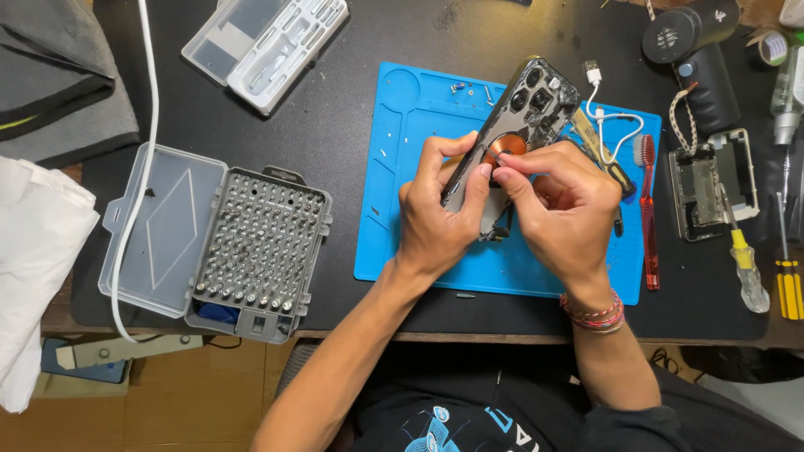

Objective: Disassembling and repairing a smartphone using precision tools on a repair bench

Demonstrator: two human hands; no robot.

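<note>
My left hand (435,213) grips an opened phone back housing (536,105), held tilted above the blue work mat (402,167). The housing shows camera cut-outs at its top and a round copper coil (506,147) in its middle. My right hand (565,209) pinches at the edge of that coil with thumb and forefinger. A beaded bracelet sits on my right wrist. The lower part of the housing is hidden behind both hands.
An open screwdriver bit case (255,247) lies left of the mat. A clear plastic tray (264,42) is at top left. A red toothbrush (648,209), white cable (615,121), another phone frame (712,184), screwdrivers (745,268) and a black handheld tool (699,50) lie right.
</note>
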